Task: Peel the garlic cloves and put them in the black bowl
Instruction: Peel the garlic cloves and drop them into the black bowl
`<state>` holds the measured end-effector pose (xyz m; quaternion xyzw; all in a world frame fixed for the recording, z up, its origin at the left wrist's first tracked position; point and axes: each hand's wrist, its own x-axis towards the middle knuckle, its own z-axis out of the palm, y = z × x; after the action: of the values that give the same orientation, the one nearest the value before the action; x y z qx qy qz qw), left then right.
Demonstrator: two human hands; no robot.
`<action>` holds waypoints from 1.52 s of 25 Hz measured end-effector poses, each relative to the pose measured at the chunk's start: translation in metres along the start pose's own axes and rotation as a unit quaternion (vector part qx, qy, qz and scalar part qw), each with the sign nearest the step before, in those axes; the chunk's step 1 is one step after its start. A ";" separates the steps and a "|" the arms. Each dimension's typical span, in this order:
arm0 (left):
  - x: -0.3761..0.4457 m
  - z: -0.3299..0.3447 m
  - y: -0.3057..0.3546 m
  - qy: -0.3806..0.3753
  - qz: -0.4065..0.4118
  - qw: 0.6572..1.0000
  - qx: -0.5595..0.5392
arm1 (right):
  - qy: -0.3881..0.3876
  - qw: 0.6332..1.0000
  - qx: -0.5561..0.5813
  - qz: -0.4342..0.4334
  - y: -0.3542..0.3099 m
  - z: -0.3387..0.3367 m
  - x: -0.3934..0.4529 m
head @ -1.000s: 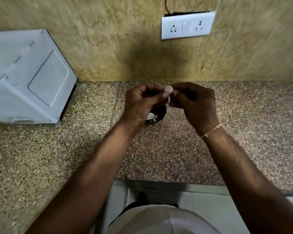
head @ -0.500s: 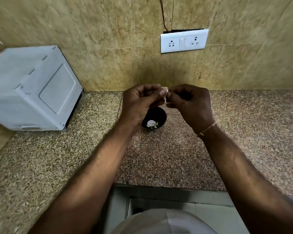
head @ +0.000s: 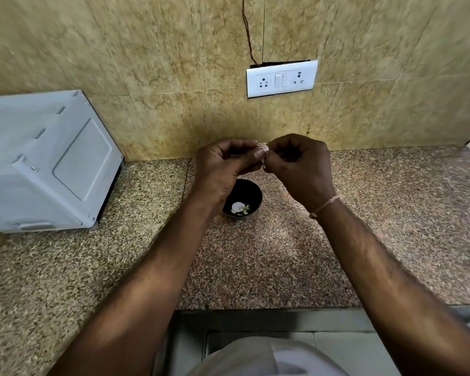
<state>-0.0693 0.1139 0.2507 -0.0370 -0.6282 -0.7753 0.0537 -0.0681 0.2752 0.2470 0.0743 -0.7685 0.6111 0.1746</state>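
Observation:
A small garlic clove (head: 263, 146) with a strip of papery skin hanging from it is held in the air between both hands. My left hand (head: 223, 166) pinches it from the left with thumb and fingers curled. My right hand (head: 300, 165) pinches it from the right. Most of the clove is hidden by the fingertips. The black bowl (head: 251, 192) stands on the granite counter just below and in front of the hands, partly covered by my left wrist. Pale peeled cloves (head: 238, 208) lie at its bottom.
A white microwave (head: 46, 164) stands on the counter at the left against the tiled wall. A white socket plate (head: 281, 79) is on the wall above the hands. The counter's front edge (head: 269, 308) runs across below my forearms.
The view has shifted down, so the hands and bowl sit lower in the frame. Both hands still hold the clove together; a strip of skin now hangs from it.

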 end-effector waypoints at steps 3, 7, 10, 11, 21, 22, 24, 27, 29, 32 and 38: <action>0.002 0.000 -0.001 -0.003 -0.002 1.000 -0.001 | 0.003 1.000 -0.019 -0.008 0.000 -0.003 0.000; 0.003 0.001 -0.001 -0.004 -0.008 1.000 0.003 | -0.009 1.000 -0.018 -0.004 -0.001 -0.005 0.002; 0.003 0.002 0.001 -0.006 -0.008 1.000 0.006 | -0.009 1.000 -0.014 -0.004 -0.003 -0.005 0.002; 0.004 0.003 0.002 -0.006 -0.007 1.000 0.006 | -0.007 1.000 -0.015 -0.005 -0.005 -0.006 0.001; 0.002 0.006 0.007 -0.011 -0.017 1.000 0.001 | -0.003 0.998 -0.057 -0.017 -0.010 -0.009 0.000; 0.002 0.006 0.007 -0.010 -0.018 1.000 0.005 | -0.011 0.998 -0.057 -0.013 -0.009 -0.010 0.000; 0.001 0.005 0.005 -0.011 -0.021 1.000 0.013 | -0.024 0.998 -0.058 -0.011 -0.008 -0.012 0.001; -0.001 0.005 0.002 -0.012 -0.020 0.999 0.025 | -0.036 0.998 -0.051 0.000 -0.007 -0.016 -0.001; -0.003 0.006 0.000 -0.010 -0.017 0.999 0.031 | -0.036 0.999 -0.038 0.007 -0.007 -0.016 -0.003; -0.004 0.008 -0.003 -0.004 -0.010 0.999 0.032 | -0.036 0.998 -0.047 0.005 -0.006 -0.017 -0.005; -0.006 0.008 -0.007 -0.001 0.000 1.000 0.028 | -0.067 0.996 -0.053 0.014 -0.003 -0.018 -0.004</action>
<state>-0.0640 0.1233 0.2446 -0.0360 -0.6498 -0.7573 0.0544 -0.0598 0.2916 0.2521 0.0948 -0.8104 0.5659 0.1180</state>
